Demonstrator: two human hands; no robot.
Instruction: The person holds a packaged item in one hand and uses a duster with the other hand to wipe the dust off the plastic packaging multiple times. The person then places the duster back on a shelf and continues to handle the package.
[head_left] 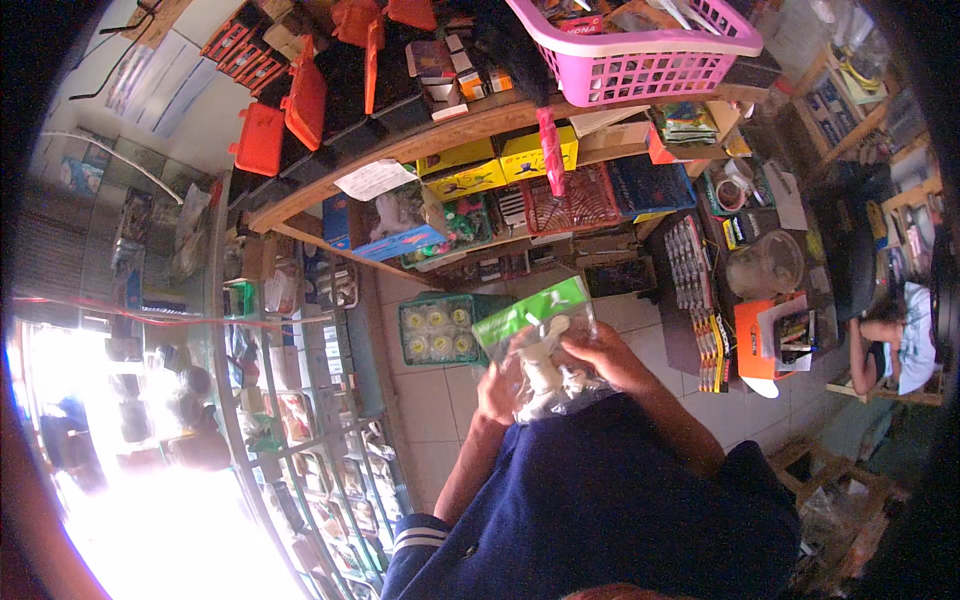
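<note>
In front of my chest I hold a clear plastic packet point(543, 372) topped by a green header card point(528, 314). White fittings, one with a rounded knob, show through the plastic; their exact kind I cannot make out. My left hand point(496, 391) is closed on the packet's left side. On the other side my right hand point(598, 360) grips its right edge, the fingers partly hidden by the plastic. Just beyond the packet, lower down, a green crate point(402, 330) holds several round white items with yellow labels.
Ahead runs a wooden shelf edge point(390, 166), with a pink basket point(640, 80) and orange cases point(304, 105) on top. Boxes and trays fill the level below. Glass-fronted shelving point(300, 440) stands at left. An orange box point(757, 340) sits at right, near another person's arm point(860, 360).
</note>
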